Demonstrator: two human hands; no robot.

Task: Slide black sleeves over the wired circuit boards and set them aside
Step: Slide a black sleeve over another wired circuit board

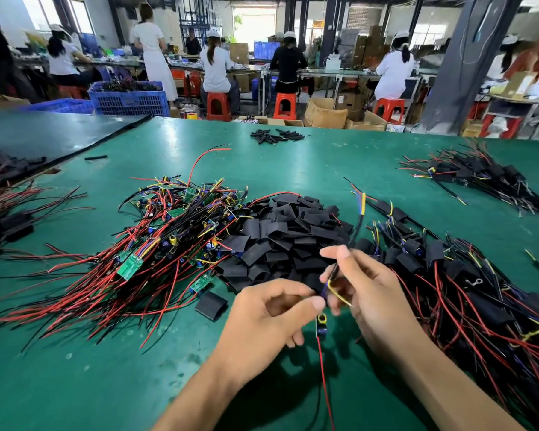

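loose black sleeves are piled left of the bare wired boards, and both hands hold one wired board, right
No: the head view shows the loose black sleeves piled right of the bare wired boards. The left hand and right hand hold one wired board.

Bench surface: the green table mat (293, 157) was smooth and rubber-like, with a soft sheen and dull scuffs along its near edge. Centre: the sleeves (293, 231) were matt black flattened tubing, plastic in look and faintly creased. To their left, the circuit boards (175, 219) showed glossy green laminate, with leads in shiny red and black plastic insulation. Nearest, the held board (321, 325) bore a glossy yellow coil. Far side: the crate (128, 99) was blue moulded plastic lattice, the stools (218, 105) glossy red plastic, and the boxes (324, 115) matt brown cardboard.
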